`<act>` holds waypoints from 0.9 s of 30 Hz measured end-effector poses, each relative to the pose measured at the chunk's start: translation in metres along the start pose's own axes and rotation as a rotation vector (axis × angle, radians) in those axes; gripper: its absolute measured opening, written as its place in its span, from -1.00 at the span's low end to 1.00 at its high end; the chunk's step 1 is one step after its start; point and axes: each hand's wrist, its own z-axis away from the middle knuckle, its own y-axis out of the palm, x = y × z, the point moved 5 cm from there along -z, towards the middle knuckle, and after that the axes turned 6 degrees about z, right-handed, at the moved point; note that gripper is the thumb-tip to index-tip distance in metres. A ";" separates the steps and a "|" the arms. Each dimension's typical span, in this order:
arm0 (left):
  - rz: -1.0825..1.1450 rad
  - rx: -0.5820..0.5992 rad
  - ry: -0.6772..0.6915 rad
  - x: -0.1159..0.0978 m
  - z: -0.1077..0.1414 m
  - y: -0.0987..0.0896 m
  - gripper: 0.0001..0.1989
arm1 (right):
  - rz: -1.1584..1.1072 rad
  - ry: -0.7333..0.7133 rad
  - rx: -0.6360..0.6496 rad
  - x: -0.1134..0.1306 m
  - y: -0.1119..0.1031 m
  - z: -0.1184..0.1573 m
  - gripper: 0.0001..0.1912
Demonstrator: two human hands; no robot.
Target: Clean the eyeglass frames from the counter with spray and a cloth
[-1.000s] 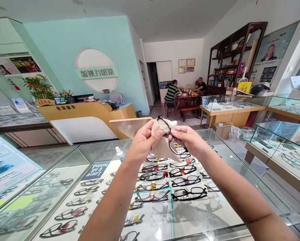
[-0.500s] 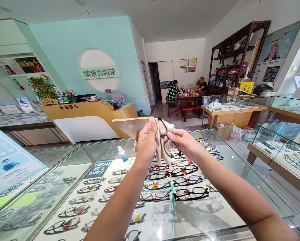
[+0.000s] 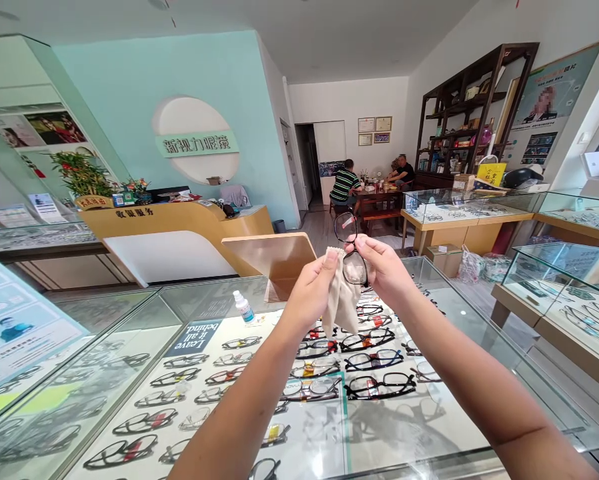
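Above the glass display case, my left hand [image 3: 315, 287] pinches a beige cloth [image 3: 343, 303] that hangs down beside the lower lens. My right hand [image 3: 382, 267] grips a pair of black-framed glasses [image 3: 346, 227] near the bridge. The glasses are held upright on end, one lens above the other, and the upper lens stands free of the cloth. The lower lens is next to the cloth, close to my right fingers.
Rows of glasses [image 3: 374, 360] lie inside the glass case [image 3: 179, 293]. A small white bottle [image 3: 243, 307] and a wooden-framed stand [image 3: 274, 257] are on the case, left of my hands. Two people [image 3: 344, 183] sit at a far table.
Both hands have moved to the right. The glasses are turned so that one lens shows above my right hand, out of the cloth. More of the wooden-framed stand is visible.
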 end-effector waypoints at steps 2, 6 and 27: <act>0.019 0.016 -0.022 0.001 0.001 0.002 -0.37 | -0.011 -0.015 -0.016 -0.002 0.000 0.000 -0.59; -0.004 0.077 -0.015 0.003 0.000 0.005 -0.38 | -0.045 -0.013 -0.036 -0.007 0.003 0.001 -0.62; -0.129 -0.061 0.206 -0.008 -0.002 0.003 -0.40 | -0.089 0.050 0.000 -0.001 0.012 0.007 -0.62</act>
